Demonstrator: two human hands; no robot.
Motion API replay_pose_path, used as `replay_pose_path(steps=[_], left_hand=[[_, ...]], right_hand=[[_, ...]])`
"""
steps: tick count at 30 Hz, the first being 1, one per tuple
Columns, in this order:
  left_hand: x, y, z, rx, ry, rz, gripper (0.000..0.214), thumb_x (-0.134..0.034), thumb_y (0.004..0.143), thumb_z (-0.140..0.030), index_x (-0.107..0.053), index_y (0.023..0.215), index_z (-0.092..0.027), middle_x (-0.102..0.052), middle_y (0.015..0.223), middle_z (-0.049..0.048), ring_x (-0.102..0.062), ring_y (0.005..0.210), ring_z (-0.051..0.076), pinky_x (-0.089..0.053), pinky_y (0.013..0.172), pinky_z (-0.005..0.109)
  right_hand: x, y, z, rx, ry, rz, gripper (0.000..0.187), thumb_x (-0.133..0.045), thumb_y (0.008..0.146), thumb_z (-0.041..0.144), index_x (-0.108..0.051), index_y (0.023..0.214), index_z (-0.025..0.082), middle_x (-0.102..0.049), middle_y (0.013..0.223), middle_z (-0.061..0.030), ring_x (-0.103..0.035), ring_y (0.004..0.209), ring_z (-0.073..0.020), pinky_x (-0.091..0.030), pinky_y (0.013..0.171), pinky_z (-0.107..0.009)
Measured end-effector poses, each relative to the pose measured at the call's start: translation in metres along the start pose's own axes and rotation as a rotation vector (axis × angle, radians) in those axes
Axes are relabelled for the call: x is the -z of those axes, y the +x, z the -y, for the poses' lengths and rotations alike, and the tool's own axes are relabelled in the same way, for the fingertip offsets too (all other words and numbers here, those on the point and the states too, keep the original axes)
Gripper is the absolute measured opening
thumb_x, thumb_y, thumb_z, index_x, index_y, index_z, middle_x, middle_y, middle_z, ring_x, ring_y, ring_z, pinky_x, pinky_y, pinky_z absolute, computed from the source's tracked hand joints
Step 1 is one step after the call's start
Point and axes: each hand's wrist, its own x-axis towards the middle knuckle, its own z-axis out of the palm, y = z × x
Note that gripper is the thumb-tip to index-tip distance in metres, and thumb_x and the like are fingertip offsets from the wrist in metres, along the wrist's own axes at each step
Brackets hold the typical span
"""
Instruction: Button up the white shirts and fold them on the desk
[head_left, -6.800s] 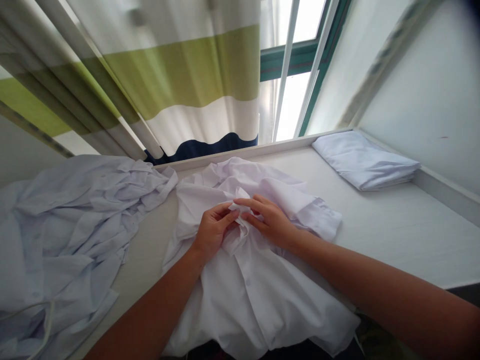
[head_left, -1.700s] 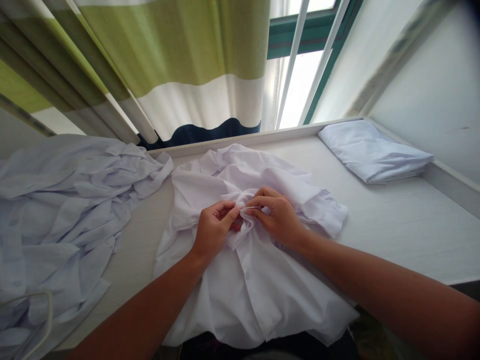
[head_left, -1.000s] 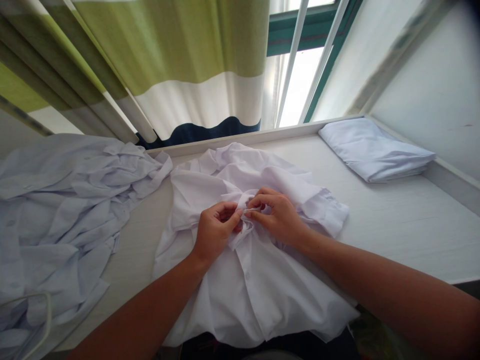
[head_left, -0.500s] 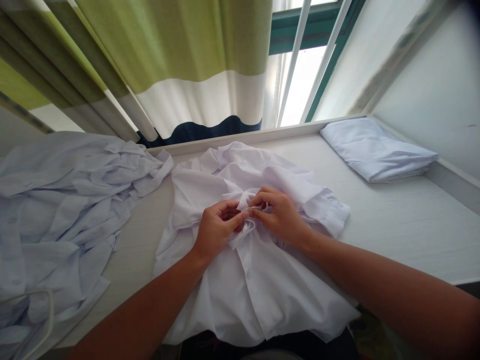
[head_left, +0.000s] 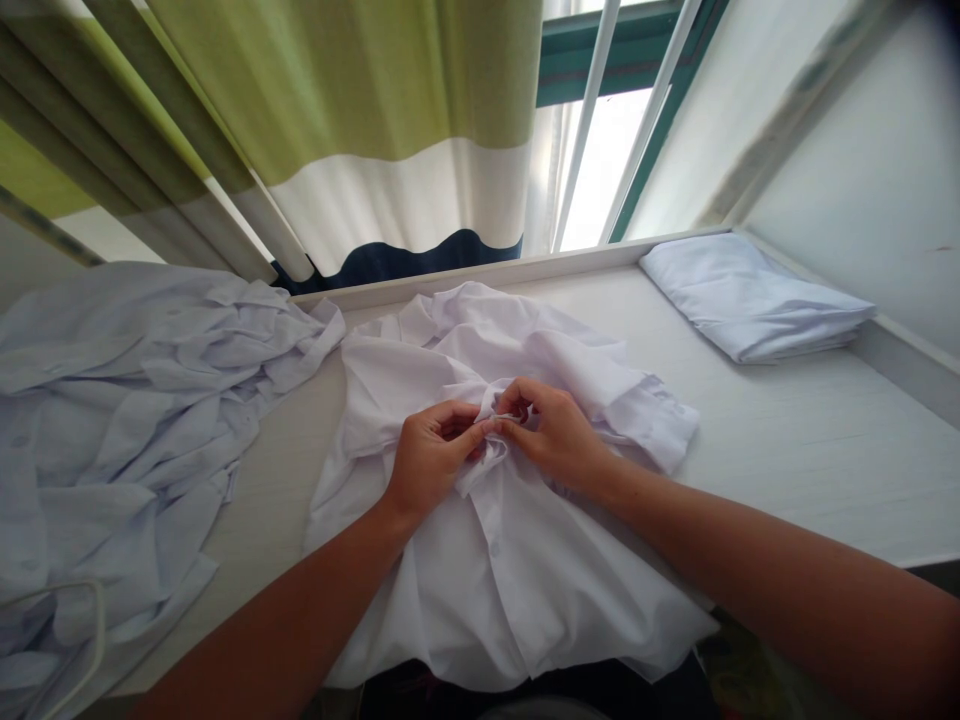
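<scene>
A white button-up shirt (head_left: 442, 600) lies spread in front of me, its lower hem hanging over the table's near edge. My left hand (head_left: 439, 450) pinches the shirt's front placket between thumb and fingers. Right beside it, my right hand (head_left: 551, 430) grips the same bunched strip, and the two thumbs nearly meet. Whatever button or buttonhole is between the fingertips is hidden. Lower down the placket a small button (head_left: 494, 549) shows. The cuffed sleeve (head_left: 660, 420) lies to the right of my hands.
Rumpled white shirts (head_left: 127, 400) are heaped at the left, with a pale wire-like loop (head_left: 99, 630) near the front. A folded white garment (head_left: 757, 295) rests at the back right of the white table (head_left: 810, 450). Behind the raised rim hangs a green and white curtain (head_left: 360, 90).
Both hands stay at the same spot on the placket. The right hand's fingers have shifted very slightly downward; the shirt is almost unchanged.
</scene>
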Motion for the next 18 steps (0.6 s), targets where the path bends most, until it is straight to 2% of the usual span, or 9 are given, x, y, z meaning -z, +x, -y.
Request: replay_pose_path(steps=[2,4,7,10,15,18], left_hand=[[0.001,0.001,0.0,0.006,-0.001,0.003,0.026,-0.084,0.072,-0.038,-0.076,0.084,-0.017,-0.071,0.073,0.0011,-0.061,0.059,0.012,-0.05,0.056,0.023],[0.001,0.002,0.0,0.01,-0.003,0.009,0.026,-0.084,0.073,-0.038,-0.075,0.085,-0.017,-0.07,0.072,0.0007,-0.06,0.059,0.011,-0.05,0.055,0.022],[0.002,0.003,-0.001,0.017,-0.011,0.017,0.027,-0.082,0.075,-0.037,-0.076,0.091,-0.016,-0.071,0.076,0.0014,-0.06,0.058,0.011,-0.049,0.055,0.021],[0.003,0.003,-0.003,0.026,-0.016,0.014,0.026,-0.081,0.077,-0.036,-0.076,0.093,-0.016,-0.073,0.077,0.002,-0.06,0.057,0.01,-0.049,0.055,0.021],[0.004,0.002,-0.004,0.035,0.001,0.012,0.028,-0.083,0.074,-0.038,-0.078,0.092,-0.017,-0.074,0.078,0.0023,-0.062,0.06,0.011,-0.051,0.057,0.022],[0.003,0.002,-0.003,0.052,-0.009,0.0,0.029,-0.083,0.074,-0.039,-0.078,0.092,-0.017,-0.075,0.08,0.003,-0.066,0.065,0.014,-0.053,0.058,0.023]], right_hand=[[-0.001,0.0,-0.002,0.004,0.013,-0.006,0.025,-0.07,0.081,0.021,-0.061,0.104,0.022,-0.058,0.077,0.0033,-0.054,0.07,-0.014,-0.043,0.067,-0.028],[0.0,0.0,-0.003,0.028,0.01,0.013,0.035,-0.068,0.083,0.02,-0.06,0.117,0.023,-0.058,0.079,0.0031,-0.055,0.072,-0.0139,-0.043,0.069,-0.027],[0.004,0.001,-0.001,0.087,-0.011,0.076,0.024,-0.065,0.085,0.02,-0.067,0.109,0.022,-0.062,0.083,0.0004,-0.057,0.076,-0.0147,-0.044,0.073,-0.028],[0.007,0.003,-0.001,0.11,-0.003,0.117,0.022,-0.066,0.086,0.025,-0.069,0.108,0.02,-0.065,0.086,-0.0011,-0.058,0.079,-0.0156,-0.045,0.075,-0.028],[0.008,0.009,-0.006,0.063,0.048,0.142,0.017,-0.065,0.091,0.035,-0.067,0.092,0.019,-0.067,0.081,-0.0006,-0.055,0.071,-0.014,-0.043,0.067,-0.027],[0.008,0.01,-0.008,0.049,0.056,0.161,0.017,-0.064,0.091,0.036,-0.065,0.089,0.019,-0.066,0.08,-0.0002,-0.054,0.07,-0.0137,-0.043,0.066,-0.027]])
